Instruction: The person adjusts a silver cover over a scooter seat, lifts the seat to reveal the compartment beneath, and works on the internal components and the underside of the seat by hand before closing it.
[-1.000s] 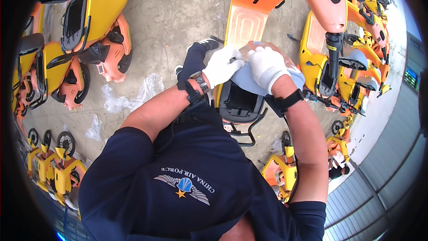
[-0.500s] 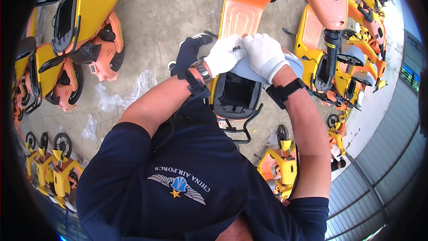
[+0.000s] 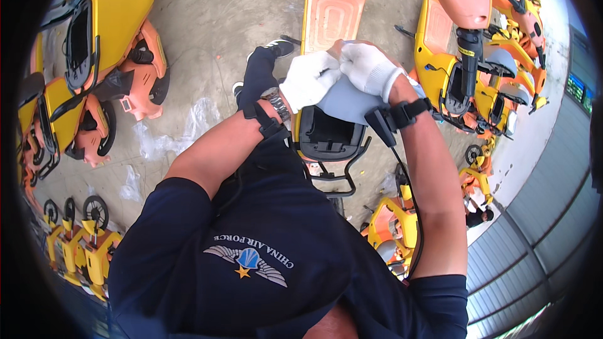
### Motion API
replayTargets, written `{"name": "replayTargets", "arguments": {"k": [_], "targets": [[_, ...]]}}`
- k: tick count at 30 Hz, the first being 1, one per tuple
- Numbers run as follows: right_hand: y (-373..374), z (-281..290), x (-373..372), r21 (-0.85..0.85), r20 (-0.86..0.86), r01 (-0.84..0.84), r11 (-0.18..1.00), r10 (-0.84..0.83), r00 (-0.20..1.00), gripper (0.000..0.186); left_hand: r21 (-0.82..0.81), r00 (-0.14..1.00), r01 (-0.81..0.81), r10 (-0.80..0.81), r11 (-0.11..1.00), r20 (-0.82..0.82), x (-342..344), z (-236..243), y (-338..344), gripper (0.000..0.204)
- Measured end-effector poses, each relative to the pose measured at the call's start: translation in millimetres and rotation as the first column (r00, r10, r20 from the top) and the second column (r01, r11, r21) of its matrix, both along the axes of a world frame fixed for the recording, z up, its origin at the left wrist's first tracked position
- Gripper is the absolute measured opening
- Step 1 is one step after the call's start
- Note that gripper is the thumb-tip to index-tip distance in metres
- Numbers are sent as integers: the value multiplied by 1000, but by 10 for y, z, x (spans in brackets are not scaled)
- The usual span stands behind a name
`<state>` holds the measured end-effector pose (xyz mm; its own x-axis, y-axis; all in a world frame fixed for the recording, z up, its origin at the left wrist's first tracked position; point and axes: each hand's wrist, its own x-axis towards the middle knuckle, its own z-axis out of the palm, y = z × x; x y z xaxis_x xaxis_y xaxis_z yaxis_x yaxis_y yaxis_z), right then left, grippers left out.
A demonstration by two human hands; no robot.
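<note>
My left hand (image 3: 310, 80), in a white glove, is closed with its fingertips pinched. Beside it, almost touching, my right hand (image 3: 369, 70) in a matching glove is curled closed. Both are at the front edge of a light grey scooter seat (image 3: 345, 102), which is tipped up from the body. Whatever small thing lies between the fingers is hidden by the gloves. Behind the seat, nearer me, the black storage compartment (image 3: 329, 133) of the yellow and orange scooter stands uncovered. Beyond my hands is its orange footboard (image 3: 334, 19).
Yellow and orange scooters (image 3: 119, 19) line the left; another scooter (image 3: 433, 56) stands close on the right, more behind it. Clear plastic wrap (image 3: 179, 132) lies on the concrete floor (image 3: 213, 31). A black rear rack (image 3: 339, 179) juts out toward me. Another person (image 3: 480, 216) is at far right.
Both hands have shifted slightly left, and my right wrist has turned. A small dark piece seen at my left fingertips is now out of sight. The view has moved a little.
</note>
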<state>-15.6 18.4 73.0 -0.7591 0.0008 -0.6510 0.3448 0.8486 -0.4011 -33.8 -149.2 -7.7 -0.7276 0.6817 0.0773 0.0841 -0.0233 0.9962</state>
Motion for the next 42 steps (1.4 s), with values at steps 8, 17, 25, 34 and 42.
{"name": "replayTargets", "arguments": {"k": [8,17,25,34,42], "targets": [[-363,686,57,263,-117,-26,964,58,991,17,-79,988,110,-118,991,-96,-204,-128,8,13],[-426,396,1223,211,-759,615,759,-269,593,47,-360,930,368,-329,857,165,-614,159,-38,8],[121,-49,1534,-200,-749,820,536,-624,225,43,-588,836,518,-512,622,195,-854,411,297,15],[358,-425,1645,-483,-437,842,240,-900,5,49,-816,697,448,-714,365,64,-1070,536,537,16],[-430,-447,2168,-727,-229,679,-101,-897,-379,54,-768,547,554,-836,322,44,-523,790,167,11]]}}
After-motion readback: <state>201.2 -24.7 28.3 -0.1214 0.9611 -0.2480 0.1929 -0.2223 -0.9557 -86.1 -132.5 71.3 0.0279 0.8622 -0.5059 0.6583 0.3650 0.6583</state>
